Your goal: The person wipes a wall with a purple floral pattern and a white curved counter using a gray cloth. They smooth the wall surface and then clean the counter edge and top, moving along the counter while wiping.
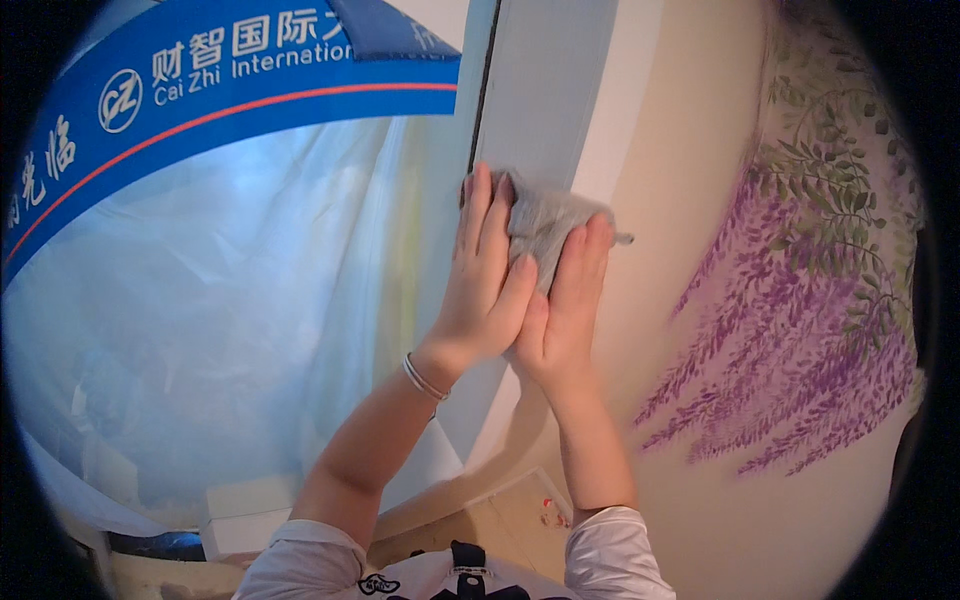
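Note:
A crumpled grey cloth (559,217) lies against the grey upright frame (544,97) beside the glass panel. My left hand (487,262) presses on the cloth's left part, its fingers stretched upward and their tips by the dark seam of the frame. On the cloth's lower right side, my right hand (570,307) holds it with straight fingers. The two thumbs are close together, and the palms hide some of the cloth. One twisted corner of it sticks out to the right of my right fingertips.
Left of the frame, the glass panel (225,300) carries a blue banner (300,105) with writing, its top corner folded over. Wisteria-like purple flowers (795,360) are painted on the cream wall (675,187) at right. A white box (247,517) stands low at left, above the tiled floor (495,532).

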A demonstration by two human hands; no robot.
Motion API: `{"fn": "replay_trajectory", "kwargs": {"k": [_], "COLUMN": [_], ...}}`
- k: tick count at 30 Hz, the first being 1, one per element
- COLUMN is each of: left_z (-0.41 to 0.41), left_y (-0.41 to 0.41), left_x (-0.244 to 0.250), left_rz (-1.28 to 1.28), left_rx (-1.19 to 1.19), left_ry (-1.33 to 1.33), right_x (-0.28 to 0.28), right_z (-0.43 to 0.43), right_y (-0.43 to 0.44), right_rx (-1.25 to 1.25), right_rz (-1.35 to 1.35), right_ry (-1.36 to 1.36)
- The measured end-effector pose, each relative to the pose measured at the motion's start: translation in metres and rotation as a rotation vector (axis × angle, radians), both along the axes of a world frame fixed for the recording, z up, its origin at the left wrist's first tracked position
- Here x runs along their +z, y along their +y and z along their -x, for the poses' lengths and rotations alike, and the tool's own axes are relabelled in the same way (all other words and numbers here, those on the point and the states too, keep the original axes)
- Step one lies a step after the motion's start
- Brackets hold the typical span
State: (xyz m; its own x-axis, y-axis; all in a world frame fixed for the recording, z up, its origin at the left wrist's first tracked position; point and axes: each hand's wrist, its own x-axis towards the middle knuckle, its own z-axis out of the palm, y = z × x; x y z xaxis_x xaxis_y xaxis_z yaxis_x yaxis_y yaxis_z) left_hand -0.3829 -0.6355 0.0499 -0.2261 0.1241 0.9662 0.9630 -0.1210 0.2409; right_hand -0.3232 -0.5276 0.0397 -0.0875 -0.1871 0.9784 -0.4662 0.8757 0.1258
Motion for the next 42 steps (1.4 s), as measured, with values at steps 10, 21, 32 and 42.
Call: {"fn": "replay_trajectory", "kwargs": {"k": [10,21,32,42], "left_z": [-0.015,-0.039,-0.065,-0.098], "left_y": [-0.017,-0.032,-0.05,-0.134], "left_x": [-0.163,-0.345,-0.391,-0.478], "left_rz": [0.182,0.408,0.673,0.706], "left_rx": [0.057,0.014,0.281,0.483], "left_ry": [-0.169,-0.48,-0.563,-0.814], "right_x": [-0.182,-0.347,-0.413,-0.417], "right_z": [-0.01,-0.049,-0.101,-0.112], "right_y": [-0.001,-0.011,-0.029,-0.088], "right_rx": [-0.092,-0.178,-0.367,-0.247], "right_rz": [0.03,0.021,-0.071,-0.38], "right_ry": [-0.158,-0.423,-0.893,-1.171]}}
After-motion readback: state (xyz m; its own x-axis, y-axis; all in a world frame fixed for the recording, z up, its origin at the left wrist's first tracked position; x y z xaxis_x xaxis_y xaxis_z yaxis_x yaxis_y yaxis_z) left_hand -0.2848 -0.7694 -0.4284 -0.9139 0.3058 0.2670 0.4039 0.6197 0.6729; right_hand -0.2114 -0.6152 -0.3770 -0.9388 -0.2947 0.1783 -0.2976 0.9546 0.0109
